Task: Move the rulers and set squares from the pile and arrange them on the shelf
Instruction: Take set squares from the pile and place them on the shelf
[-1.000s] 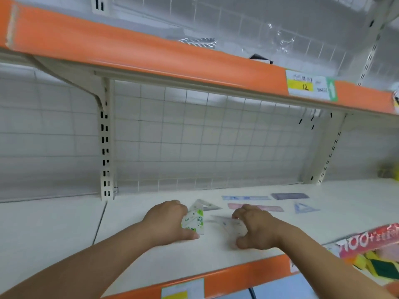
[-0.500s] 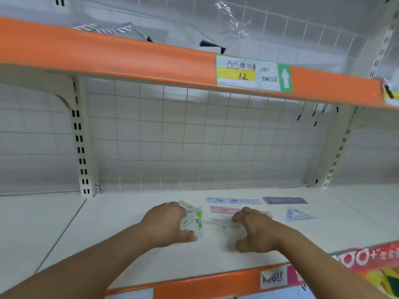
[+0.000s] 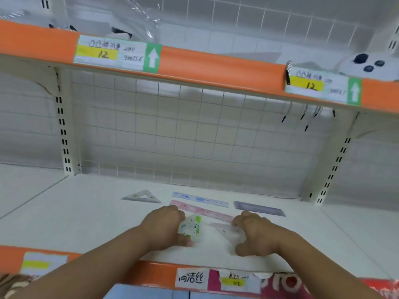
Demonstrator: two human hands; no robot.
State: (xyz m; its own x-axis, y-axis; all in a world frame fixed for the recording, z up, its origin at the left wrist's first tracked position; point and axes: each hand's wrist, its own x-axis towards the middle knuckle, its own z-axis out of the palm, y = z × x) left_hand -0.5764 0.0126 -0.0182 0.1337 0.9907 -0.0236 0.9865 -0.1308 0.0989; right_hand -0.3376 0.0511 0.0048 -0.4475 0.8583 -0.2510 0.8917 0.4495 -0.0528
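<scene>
White shop shelf [image 3: 90,223]: rulers [image 3: 199,199] and set square [image 3: 141,196] flat at back, clear of the pile; left hand [image 3: 163,228] clamped on green-printed packet [image 3: 191,227], right hand [image 3: 257,233] clawed over clear set square [image 3: 224,228], grip uncertain.

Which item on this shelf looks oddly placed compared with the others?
The clear set square lies alone at the left, apart from the blue ruler, pink ruler and purple ruler, which lie close together.
</scene>
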